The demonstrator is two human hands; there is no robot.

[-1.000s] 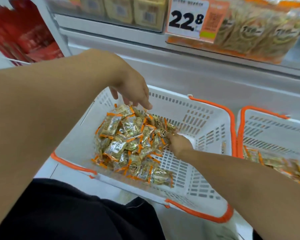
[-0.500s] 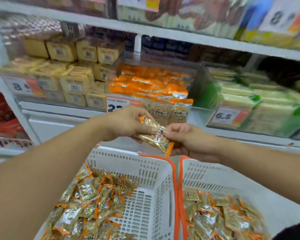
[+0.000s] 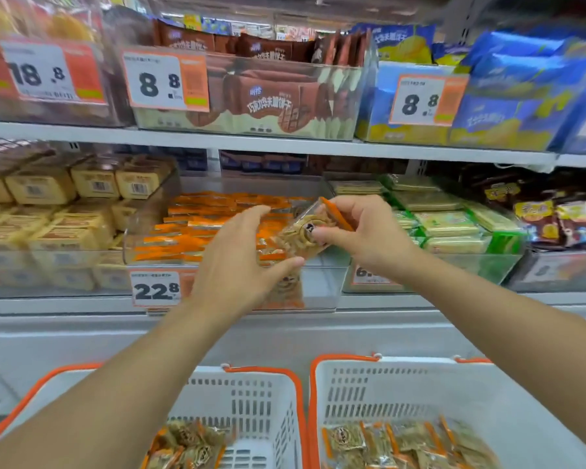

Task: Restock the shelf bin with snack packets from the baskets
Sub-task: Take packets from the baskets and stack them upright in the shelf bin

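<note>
My right hand [image 3: 369,231] pinches a clear snack packet [image 3: 301,230] with orange ends, tilted, over the front of the clear shelf bin [image 3: 318,286]. The bin holds several orange-edged packets [image 3: 197,228] and carries a 22.8 price tag. My left hand [image 3: 241,262] is just left of the held packet, fingers spread, thumb tip at its lower edge. Two white baskets with orange rims stand below: the left basket [image 3: 251,397] and the right basket [image 3: 403,390], both with more packets inside.
Yellow boxed snacks [image 3: 65,211] fill the bin to the left, green packets [image 3: 454,225] the bin to the right. The upper shelf [image 3: 285,143] holds brown and blue biscuit packs with 8.8 tags.
Both hands rose from the baskets to the shelf bin. The packet passed into my right hand alone; my left hand has opened beside it. The view tilted upward.
</note>
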